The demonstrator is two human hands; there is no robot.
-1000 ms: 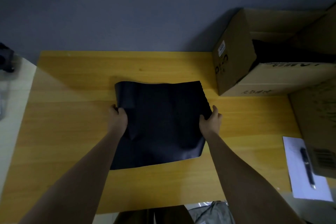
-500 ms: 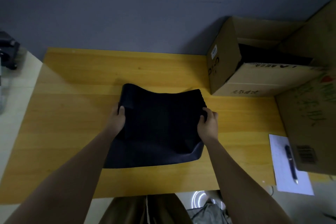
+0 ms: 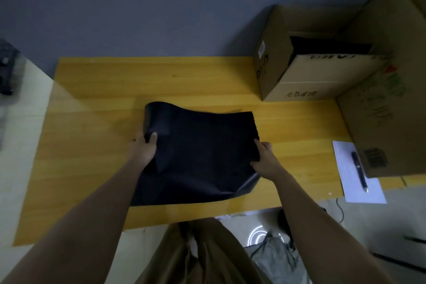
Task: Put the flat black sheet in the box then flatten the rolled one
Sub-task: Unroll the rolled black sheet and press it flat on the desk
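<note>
Both forearms are bare and sleeveless down to the hands; olive-brown trousers [image 3: 207, 256] are worn.

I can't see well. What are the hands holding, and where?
Both hold the black sheet: left hand at its curled left edge, right hand at its right edge.

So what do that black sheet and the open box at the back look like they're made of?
The black sheet looks like thin flexible plastic or rubbery film: matte, curling up where the left hand lifts it, faint sheen at the bent edge by the right hand. Exact material unclear. The box is plain brown corrugated cardboard with printed marks and folded flaps.
</note>
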